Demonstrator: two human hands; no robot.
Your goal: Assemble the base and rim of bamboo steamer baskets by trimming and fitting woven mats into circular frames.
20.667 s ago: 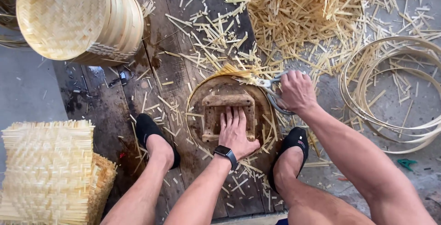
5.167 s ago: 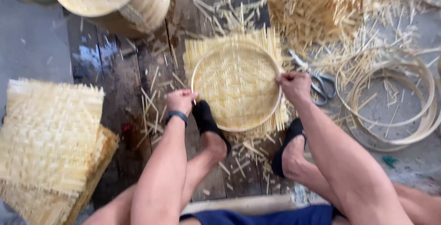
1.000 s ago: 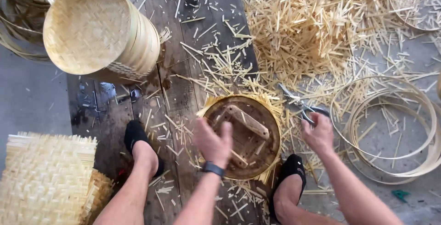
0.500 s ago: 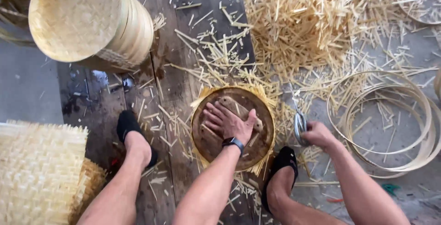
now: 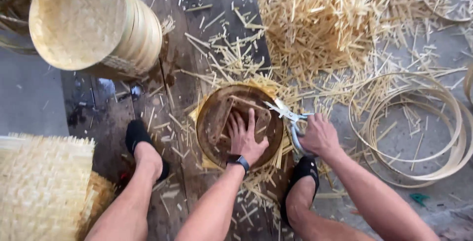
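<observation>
Your left hand (image 5: 246, 140) lies flat, fingers spread, on the round wooden form (image 5: 240, 125), grip open and holding nothing; pressing down likely pins the woven bamboo mat (image 5: 276, 150) under it, whose edges stick out around the rim. Left forearm runs straight up from the bottom edge. Your right hand (image 5: 319, 135) is closed on the scissors (image 5: 288, 118), blades parted at the form's right rim, placed to reach the protruding strips. Both feet brace either side. Beyond: bamboo hoops (image 5: 409, 123), an offcut pile (image 5: 325, 19), stacked baskets (image 5: 93, 24).
</observation>
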